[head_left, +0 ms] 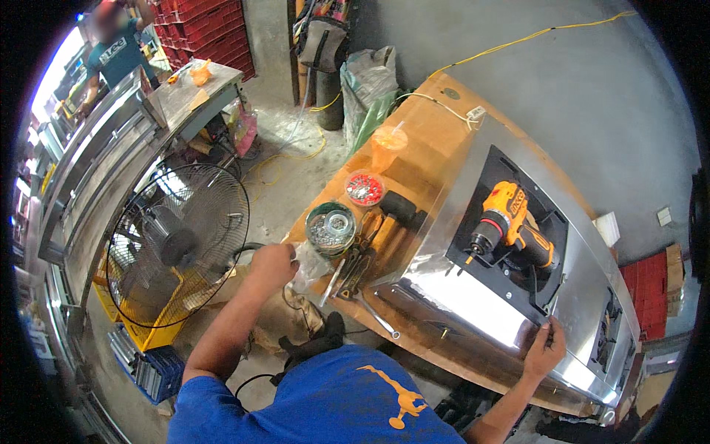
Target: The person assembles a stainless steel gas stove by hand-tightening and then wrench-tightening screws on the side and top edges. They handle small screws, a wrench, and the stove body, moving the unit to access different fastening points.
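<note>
Plainly, the left hand (272,264) closes its grip on a clear crinkled plastic bag (310,266) at the near left corner of the brown wooden counter (433,140), just beside one round metal tin of silvery screws (330,227). The right hand (545,349) pinches the near edge of the shiny steel stove top panel (458,296), its grip narrow. Done well, that panel wants steadying while the bag is worked. One orange cordless drill (510,222) lies in the panel's cutout; one red-rimmed tub of fasteners (364,188) sits farther off.
</note>
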Action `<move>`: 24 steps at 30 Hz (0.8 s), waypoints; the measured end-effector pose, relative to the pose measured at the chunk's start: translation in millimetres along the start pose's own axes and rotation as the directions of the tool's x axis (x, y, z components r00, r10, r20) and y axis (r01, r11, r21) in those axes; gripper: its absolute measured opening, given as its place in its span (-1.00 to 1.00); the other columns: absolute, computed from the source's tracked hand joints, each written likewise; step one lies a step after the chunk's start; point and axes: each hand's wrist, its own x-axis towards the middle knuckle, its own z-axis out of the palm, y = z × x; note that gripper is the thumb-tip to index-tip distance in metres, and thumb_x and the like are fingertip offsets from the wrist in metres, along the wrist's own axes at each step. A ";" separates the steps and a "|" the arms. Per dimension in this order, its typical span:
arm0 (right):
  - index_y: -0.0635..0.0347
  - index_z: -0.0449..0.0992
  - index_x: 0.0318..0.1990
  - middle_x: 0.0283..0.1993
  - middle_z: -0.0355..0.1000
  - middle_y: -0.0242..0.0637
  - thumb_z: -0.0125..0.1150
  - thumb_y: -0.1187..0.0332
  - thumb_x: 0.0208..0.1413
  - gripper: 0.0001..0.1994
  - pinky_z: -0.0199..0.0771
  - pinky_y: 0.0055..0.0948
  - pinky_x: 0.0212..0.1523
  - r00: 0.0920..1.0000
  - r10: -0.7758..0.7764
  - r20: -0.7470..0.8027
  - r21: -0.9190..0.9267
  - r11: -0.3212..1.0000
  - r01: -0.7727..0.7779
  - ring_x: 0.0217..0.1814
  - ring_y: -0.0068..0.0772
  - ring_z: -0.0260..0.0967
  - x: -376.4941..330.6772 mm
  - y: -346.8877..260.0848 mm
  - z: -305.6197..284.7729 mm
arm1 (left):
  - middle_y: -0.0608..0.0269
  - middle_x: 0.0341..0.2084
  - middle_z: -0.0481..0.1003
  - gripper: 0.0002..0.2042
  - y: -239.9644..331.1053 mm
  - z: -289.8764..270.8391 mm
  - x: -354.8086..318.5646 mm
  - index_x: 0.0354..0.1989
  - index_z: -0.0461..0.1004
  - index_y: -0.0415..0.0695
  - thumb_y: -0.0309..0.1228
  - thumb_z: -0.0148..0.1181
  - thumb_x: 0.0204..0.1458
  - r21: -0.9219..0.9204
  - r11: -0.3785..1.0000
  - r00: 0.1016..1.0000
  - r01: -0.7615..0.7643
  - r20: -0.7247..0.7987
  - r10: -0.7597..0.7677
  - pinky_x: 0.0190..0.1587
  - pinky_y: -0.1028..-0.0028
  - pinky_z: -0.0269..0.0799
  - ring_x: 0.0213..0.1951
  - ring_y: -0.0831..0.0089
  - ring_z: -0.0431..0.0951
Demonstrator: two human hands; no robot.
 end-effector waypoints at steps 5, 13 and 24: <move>0.37 0.56 -0.07 -0.15 0.57 -0.09 0.13 0.41 0.20 -0.76 0.44 -0.30 -0.09 0.994 0.105 0.031 0.009 0.994 -0.106 -0.13 -0.20 0.50 -0.5 11.6 3.4 | 0.00 -0.38 0.60 -0.66 -14.2 51.6 -13.6 -0.15 0.53 -0.16 -0.26 0.33 -0.09 -0.304 0.953 0.998 -0.006 -0.067 -0.015 -0.17 0.11 0.51 -0.26 0.00 0.61; 0.32 0.59 -0.30 -0.38 0.54 -0.17 0.19 0.12 0.16 -0.64 0.47 -0.28 -0.22 0.973 -0.102 0.206 0.545 0.838 -0.028 -0.31 -0.26 0.49 -34.3 -88.1 7.9 | 0.01 -0.31 0.57 -0.70 -12.8 86.8 -5.5 -0.13 0.42 -0.13 -0.41 0.33 -0.05 -0.639 0.768 0.981 0.026 -0.132 -0.143 -0.20 0.22 0.50 -0.26 0.08 0.61; 0.03 0.49 0.12 0.16 0.29 0.18 0.05 0.15 0.26 -0.65 0.42 0.06 0.07 0.106 -0.532 0.840 0.512 0.842 0.171 0.09 0.23 0.39 -108.7 -288.1 241.8 | 0.03 -0.39 0.57 -0.82 -7.7 104.1 -25.1 -0.23 0.49 -0.21 -0.51 0.26 -0.04 -0.760 0.647 0.932 -0.066 -0.279 -0.233 -0.21 0.31 0.51 -0.34 0.16 0.61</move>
